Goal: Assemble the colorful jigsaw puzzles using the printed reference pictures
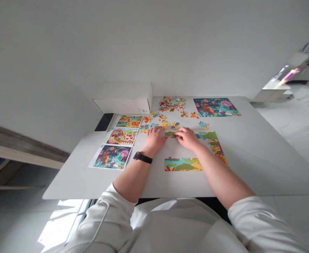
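Both hands work at the top edge of a partly joined jigsaw puzzle (219,149) on the white table. My left hand (155,138), with a black watch on the wrist, is closed with curled fingertips and thumb at the left end of a green puzzle piece (171,134). My right hand (187,138) pinches the right part of that green strip; its fingers hide where the strip meets the border. A lower joined strip (183,164) with green bushes lies nearer me, partly behind my right forearm. Loose pieces (165,124) lie just beyond my fingers.
A heap of puzzle pieces (172,104) lies near the wall, beside a white box (122,102). A finished dark-coloured puzzle (214,107) is at the back right. Reference picture sheets (112,157) and a phone (104,122) lie on the left. One loose piece (203,125) sits above the border.
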